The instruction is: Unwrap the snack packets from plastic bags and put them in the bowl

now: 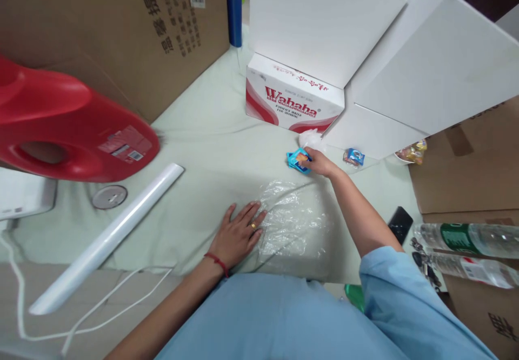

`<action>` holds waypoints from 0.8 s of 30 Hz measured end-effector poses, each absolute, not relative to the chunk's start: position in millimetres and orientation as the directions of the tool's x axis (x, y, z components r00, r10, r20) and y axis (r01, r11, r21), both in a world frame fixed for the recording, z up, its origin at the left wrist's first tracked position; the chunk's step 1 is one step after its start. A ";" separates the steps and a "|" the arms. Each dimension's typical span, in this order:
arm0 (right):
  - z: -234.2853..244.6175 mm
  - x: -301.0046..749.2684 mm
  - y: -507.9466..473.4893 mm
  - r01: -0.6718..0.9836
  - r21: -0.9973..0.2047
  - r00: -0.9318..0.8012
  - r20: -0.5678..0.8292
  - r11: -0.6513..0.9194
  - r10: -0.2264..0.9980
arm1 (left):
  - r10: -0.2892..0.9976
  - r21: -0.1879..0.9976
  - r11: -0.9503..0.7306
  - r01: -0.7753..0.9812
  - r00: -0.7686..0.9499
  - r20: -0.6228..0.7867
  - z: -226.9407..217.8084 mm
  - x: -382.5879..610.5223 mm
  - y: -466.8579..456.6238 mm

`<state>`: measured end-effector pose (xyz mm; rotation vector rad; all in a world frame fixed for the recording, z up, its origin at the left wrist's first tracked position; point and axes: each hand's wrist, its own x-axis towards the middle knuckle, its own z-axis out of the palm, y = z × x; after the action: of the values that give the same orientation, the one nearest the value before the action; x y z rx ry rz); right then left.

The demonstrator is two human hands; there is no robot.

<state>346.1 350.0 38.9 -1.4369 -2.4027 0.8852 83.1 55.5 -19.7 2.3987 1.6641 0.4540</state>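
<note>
My right hand (318, 161) reaches forward and its fingers grip a small blue snack packet (298, 160) with an orange patch. A white crumpled plastic bag (311, 137) lies just behind those fingers. My left hand (240, 233) rests flat on the pale green tablecloth (203, 157), fingers spread, with a ring and a red wrist cord. Its fingertips touch the edge of a crumpled clear plastic sheet (292, 222). To the right of my right hand sits another small blue packet (354, 157).
A Wahaha water carton (294, 98) and tall white boxes (324, 19) stand at the back. Left are a red jug (73, 127), a white tube (109, 235) and a round metal lid (109, 197). Right are a phone (400, 224), plastic bottles (482, 240) and a cup of wrapped sweets (413, 152).
</note>
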 end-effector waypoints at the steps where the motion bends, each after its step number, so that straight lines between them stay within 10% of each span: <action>1: 41.3 342.8 354.0 0.740 -0.508 -0.584 -0.158 0.441 0.796 | 0.936 0.325 -0.352 0.878 0.323 0.141 -19.6 83.0 55.6; 10: 61.2 321.6 349.5 0.799 -0.081 -0.591 -0.295 0.596 0.751 | 0.937 0.338 -0.349 0.874 0.320 0.141 -20.2 82.6 55.4; 24: 65.6 357.2 280.6 0.932 -0.228 -0.305 -0.072 0.282 0.950 | 0.945 0.407 -0.326 0.853 0.289 0.153 -19.3 74.0 55.8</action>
<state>357.2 280.6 65.6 -1.8036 -2.4527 0.3496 74.0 55.8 -19.3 2.3117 1.6528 0.5394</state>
